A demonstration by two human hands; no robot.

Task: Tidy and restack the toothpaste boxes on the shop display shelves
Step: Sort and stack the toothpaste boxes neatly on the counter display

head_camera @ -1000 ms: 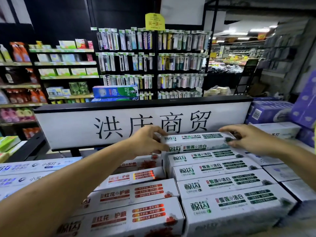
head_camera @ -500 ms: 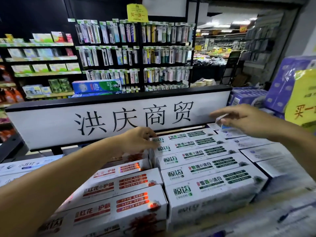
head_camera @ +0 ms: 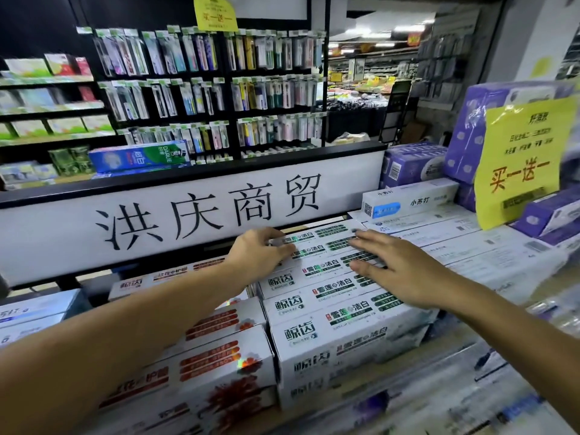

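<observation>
Cardboard toothpaste boxes [head_camera: 329,296] mid-frame, long axis left-right. Left hand [head_camera: 260,257] curled round rear boxes' left ends; right hand [head_camera: 395,271] flat on top, fingers straight, toward right ends.

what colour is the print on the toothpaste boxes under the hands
Green and black on white toothpaste boxes; the head view shows it best.
</observation>
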